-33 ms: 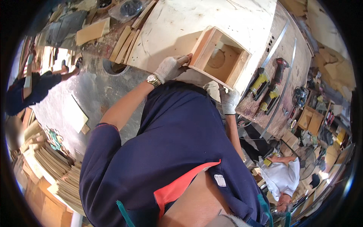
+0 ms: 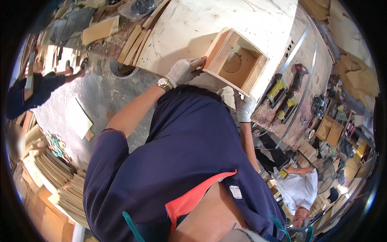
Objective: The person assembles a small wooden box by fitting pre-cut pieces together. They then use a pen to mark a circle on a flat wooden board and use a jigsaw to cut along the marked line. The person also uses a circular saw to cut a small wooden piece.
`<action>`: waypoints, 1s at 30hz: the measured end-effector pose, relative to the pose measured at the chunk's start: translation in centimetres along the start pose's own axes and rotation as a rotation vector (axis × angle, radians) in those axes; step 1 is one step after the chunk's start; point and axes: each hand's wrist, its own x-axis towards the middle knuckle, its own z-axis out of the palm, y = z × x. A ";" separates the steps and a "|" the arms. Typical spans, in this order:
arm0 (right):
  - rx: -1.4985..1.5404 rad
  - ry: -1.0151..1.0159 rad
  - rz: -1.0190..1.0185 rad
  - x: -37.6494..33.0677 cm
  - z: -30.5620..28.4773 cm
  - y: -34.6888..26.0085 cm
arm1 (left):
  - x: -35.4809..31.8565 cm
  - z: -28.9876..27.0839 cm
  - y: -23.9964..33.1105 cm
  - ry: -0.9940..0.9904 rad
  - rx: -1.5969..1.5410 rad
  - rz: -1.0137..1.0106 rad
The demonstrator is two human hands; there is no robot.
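Note:
On the pale board (image 2: 181, 28) stands an open-fronted wooden box (image 2: 221, 54), tilted in view, with a round cutout in its inner panel. My left hand (image 2: 184, 71), in a white knit glove with bare fingertips and a watch at the wrist, grips the box's near left corner between thumb and fingers. At the near right edge is my right hand (image 2: 244, 107), gloved too, its fingers closed against the box's lower edge. Part of those fingers is hidden by the box.
Right of the board lie two yellow-green nail guns (image 2: 277, 89), a red-and-black cordless drill (image 2: 299, 76) and long metal strips (image 2: 296, 46). Wood strips (image 2: 132, 45) line the board's left edge. Stacked thin panels (image 2: 54, 169) stand lower left. Another person (image 2: 298, 187) is at lower right, one more at far left.

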 end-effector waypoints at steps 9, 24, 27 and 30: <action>0.020 -0.031 0.169 0.3 1.4 0.6 | 0.0 0.1 -0.8 -0.043 -0.133 -0.072; 0.664 -0.101 0.523 -0.6 -0.8 -3.1 | -0.9 -2.2 1.6 -0.019 -0.941 -0.623; 1.239 -0.244 0.887 -0.5 -0.9 -3.0 | -0.2 -2.4 2.7 -0.041 -1.039 -0.698; 1.557 -0.402 1.012 -0.1 -1.1 -3.0 | 0.1 -2.1 3.3 -0.008 -1.154 -0.773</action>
